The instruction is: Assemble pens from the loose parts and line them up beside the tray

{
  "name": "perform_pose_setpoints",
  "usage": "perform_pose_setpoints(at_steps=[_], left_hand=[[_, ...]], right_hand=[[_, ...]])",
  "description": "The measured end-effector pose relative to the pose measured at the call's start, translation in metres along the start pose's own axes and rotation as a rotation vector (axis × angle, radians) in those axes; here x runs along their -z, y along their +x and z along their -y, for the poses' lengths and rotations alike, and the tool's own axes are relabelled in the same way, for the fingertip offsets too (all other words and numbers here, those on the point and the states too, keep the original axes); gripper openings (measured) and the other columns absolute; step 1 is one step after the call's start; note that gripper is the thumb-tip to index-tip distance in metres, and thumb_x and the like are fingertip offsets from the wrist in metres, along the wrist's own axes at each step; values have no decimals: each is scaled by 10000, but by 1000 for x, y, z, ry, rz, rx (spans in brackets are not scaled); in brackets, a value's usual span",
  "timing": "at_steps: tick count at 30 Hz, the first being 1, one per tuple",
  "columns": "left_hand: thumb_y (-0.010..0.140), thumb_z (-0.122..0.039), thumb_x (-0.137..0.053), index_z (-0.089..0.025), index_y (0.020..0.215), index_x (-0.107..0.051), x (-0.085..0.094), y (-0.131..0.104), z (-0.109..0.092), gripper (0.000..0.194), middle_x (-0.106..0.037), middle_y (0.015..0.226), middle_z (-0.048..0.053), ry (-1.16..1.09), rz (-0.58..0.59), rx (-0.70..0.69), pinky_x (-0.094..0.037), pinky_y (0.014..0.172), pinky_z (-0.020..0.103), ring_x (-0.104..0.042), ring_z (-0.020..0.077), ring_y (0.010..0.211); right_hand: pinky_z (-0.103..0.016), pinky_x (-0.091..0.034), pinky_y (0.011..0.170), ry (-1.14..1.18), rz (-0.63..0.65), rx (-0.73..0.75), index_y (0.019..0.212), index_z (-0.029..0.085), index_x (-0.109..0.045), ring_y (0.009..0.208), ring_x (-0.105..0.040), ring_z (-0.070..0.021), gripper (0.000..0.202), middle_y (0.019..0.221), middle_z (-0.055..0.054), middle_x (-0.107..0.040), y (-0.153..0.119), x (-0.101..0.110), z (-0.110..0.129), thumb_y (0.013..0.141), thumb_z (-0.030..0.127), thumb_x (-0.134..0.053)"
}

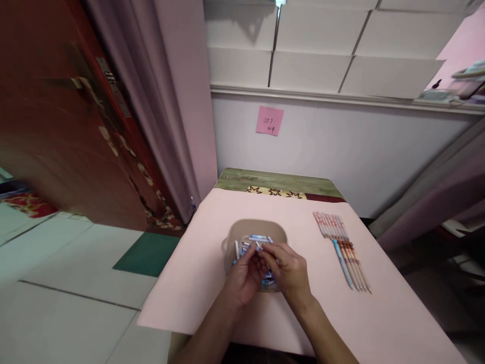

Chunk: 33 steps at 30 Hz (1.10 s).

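Near the lower centre of the frame, the left hand [242, 281] and right hand [291, 265] held a small blue-and-white plastic piece [258, 246] between narrowly pinched fingers, over a rounded beige plastic bin [261, 226] of blue-and-white pen parts [259, 237]. The step seemed to be fitting parts together; the next move probably called for steady alignment. A slim light-blue pen [343, 265] lay rightward on the pink-covered worktop [193, 293].

A pink note [270, 121] reads "357" (handwritten; the characters [271, 129] beneath are unclear).
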<state>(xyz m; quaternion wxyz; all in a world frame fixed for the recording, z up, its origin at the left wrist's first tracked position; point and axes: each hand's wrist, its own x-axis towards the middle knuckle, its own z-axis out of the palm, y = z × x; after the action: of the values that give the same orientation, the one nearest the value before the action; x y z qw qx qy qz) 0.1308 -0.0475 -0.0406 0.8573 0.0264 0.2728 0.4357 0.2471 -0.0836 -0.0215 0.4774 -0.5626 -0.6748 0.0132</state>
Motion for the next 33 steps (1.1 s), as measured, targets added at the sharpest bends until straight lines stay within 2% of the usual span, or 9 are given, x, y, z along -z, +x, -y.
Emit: perform_pose_setpoints(at_steps=[4,7,10,14,16,18,22,27,33], left_hand=[[871,-241,-582,-91,800,-616,-4,-6,-14,169,-648,712,56,-12,41,42,-459,471,179,-550,76,525],[892,-228,-543,-103,776,-594,-8,-9,-34,177,-626,730,48,-51,108,-26,-411,435,161,-494,56,506],[898,-205,-523,-119,775,-582,-5,-6,-51,161,-610,733,39,-26,121,-132,-412,447,165,-483,59,517],[889,-203,-536,-127,780,-578,6,2,-56,139,-614,742,43,60,91,-167,-430,471,188,-499,76,537],[885,-202,-542,-130,791,-584,11,7,-53,126,-618,748,45,87,96,-185,-438,484,197,-510,84,550],[883,-201,-545,-135,801,-591,15,11,-52,115,-622,759,42,91,129,-220,-447,506,206,-519,88,567],[890,-215,-538,-144,809,-596,15,21,-54,123,-618,770,33,59,207,-280,-446,531,209,-521,88,589],[891,-231,-538,-146,800,-587,14,30,-58,134,-619,773,30,57,188,-285,-450,543,218,-525,92,594],[886,-231,-544,-150,782,-576,15,31,-55,136,-613,766,22,75,191,-265,-441,525,219,-523,93,581]], right_hand=[[-244,-533,739,-19,-54,-61,914,209,-715,786,-675,-150,165,868,-38,-723,4,14,-8,885,283,-570],[-254,-508,709,-145,-41,-168,912,207,-705,762,-667,-151,195,892,-42,-716,5,27,-21,896,295,-531],[-283,-472,659,-391,86,-381,1002,227,-677,742,-669,-176,231,931,-43,-717,5,35,-32,895,353,-516],[-318,-432,633,-601,368,-626,1129,188,-619,801,-678,-264,420,767,-78,-728,3,36,-42,886,500,-477],[-315,-425,655,-574,449,-632,1120,196,-624,861,-675,-269,395,773,-80,-735,1,31,-45,894,477,-462],[-304,-420,672,-541,464,-625,1115,222,-629,886,-674,-252,330,827,-70,-742,-1,26,-48,905,405,-452],[-287,-411,686,-534,431,-629,1106,234,-642,871,-675,-229,300,865,-66,-743,-3,15,-55,906,334,-443],[-265,-397,669,-502,364,-624,1119,243,-640,822,-675,-204,304,859,-47,-741,-2,8,-61,920,335,-428],[-254,-376,620,-557,365,-625,1107,264,-634,782,-668,-190,291,860,-33,-728,-6,7,-60,939,352,-413]])
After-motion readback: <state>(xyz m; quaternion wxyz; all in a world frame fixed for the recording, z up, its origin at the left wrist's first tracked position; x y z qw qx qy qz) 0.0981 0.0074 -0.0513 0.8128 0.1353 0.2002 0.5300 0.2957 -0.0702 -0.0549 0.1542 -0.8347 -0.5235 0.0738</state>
